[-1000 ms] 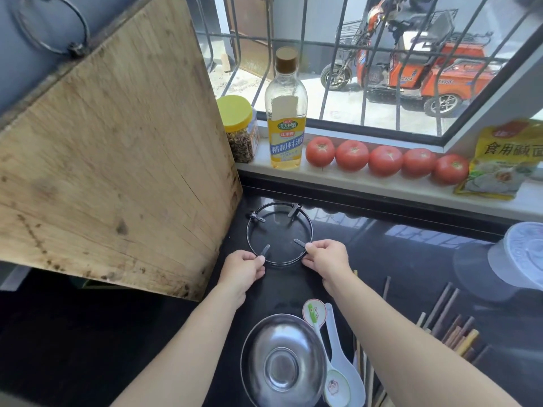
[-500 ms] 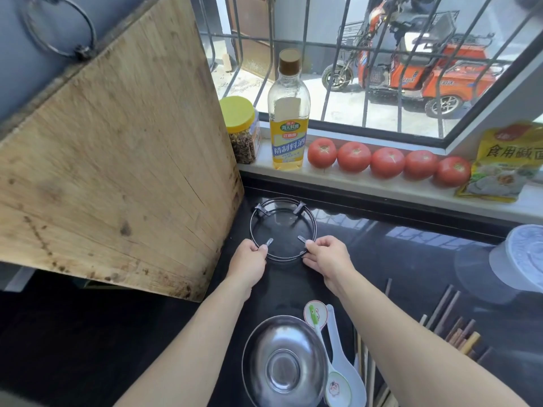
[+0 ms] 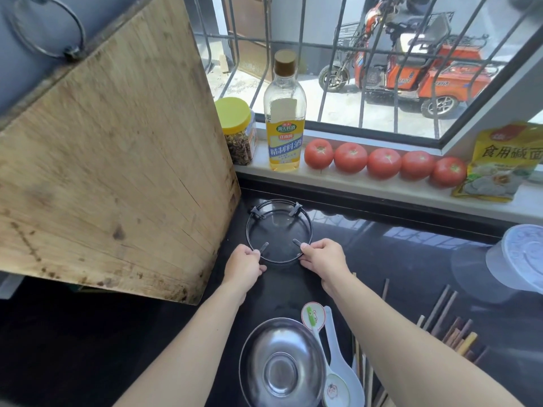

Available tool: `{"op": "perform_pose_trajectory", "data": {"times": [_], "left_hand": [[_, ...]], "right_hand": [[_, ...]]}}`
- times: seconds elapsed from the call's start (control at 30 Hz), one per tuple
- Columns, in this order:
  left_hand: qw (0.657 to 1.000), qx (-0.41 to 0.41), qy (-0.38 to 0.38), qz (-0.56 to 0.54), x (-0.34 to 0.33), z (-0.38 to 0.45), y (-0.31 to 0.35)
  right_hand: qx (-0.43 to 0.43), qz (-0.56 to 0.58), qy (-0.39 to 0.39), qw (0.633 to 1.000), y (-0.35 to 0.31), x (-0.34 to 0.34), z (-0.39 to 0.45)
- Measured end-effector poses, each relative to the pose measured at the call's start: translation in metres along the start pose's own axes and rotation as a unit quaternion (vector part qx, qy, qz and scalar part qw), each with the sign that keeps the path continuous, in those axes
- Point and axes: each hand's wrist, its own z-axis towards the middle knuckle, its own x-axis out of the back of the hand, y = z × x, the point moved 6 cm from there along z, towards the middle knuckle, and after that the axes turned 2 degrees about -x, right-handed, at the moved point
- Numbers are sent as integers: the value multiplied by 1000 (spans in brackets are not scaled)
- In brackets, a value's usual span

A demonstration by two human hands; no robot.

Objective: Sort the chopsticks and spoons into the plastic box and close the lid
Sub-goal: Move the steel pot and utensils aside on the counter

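On the dark counter: we grip a round black wire pot stand (image 3: 279, 232) by its near rim, far from us, close under the window sill.
Left hand (image 3: 243, 267): our fingers are curled round the stand's near-left rim, thumb by a prong.
Right hand (image 3: 324, 259): our fingers pinch the near-right rim beside another prong.
Step in hand: as we judge it, we are shifting the stand out of the way to free working room; nothing is sorted yet.
How to do it well: we should keep both grips level so the ring slides flat, stop short of the big worn wooden chopping board (image 3: 111, 160) leaning at the left, and let go only once it sits steady.
Spoons: two white ceramic soup spoons (image 3: 332, 356) with small printed pictures lie near us, touching the right rim of a shiny steel bowl (image 3: 282, 368).
Chopsticks: brown and pale wooden chopsticks (image 3: 454, 330) lie loosely scattered at the near right, some crossing, several running out of view.
Plastic box: a translucent white plastic box (image 3: 517, 259) sits at the far right edge, partly cut off; we cannot tell how its lid stands.
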Motion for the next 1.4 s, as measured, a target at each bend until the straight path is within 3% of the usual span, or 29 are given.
{"op": "perform_pose_trajectory", "data": {"times": [0.63, 1.4], "left_hand": [[999, -26, -28, -38, -3, -1, -1], [1000, 5, -14, -22, -3, 6, 0]], "right_hand": [[8, 32, -3, 999, 0, 0, -3], [-14, 3, 42, 999, 1, -5, 2]]}}
